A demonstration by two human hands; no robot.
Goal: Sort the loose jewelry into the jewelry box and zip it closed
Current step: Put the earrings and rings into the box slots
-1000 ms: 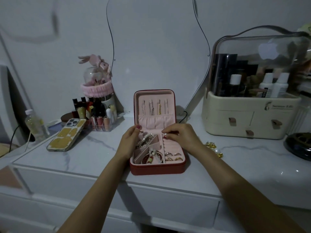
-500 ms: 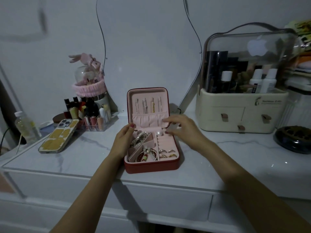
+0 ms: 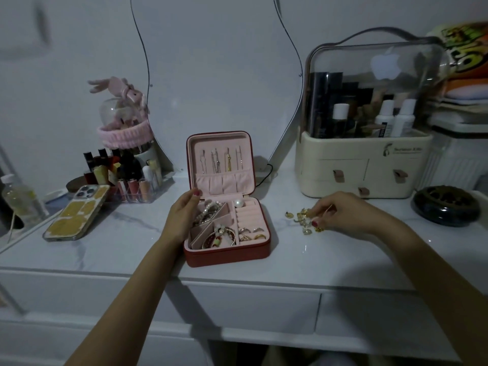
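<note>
Phone [image 3: 76,213] face-down left; cream cosmetics case [image 3: 364,165] right.

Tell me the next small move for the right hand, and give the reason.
Probably pinch one gold piece from the loose jewelry and carry it to the jewelry box. The right hand is already at that pile on the tabletop, the box lies open with the left hand at its side, and pieces remain outside.

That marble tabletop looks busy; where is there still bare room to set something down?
Bare patches on the tabletop: between the phone and the jewelry box, and along the front edge. It is crowded by the loose gold jewelry under the right hand and around the lipstick organizer.
</note>
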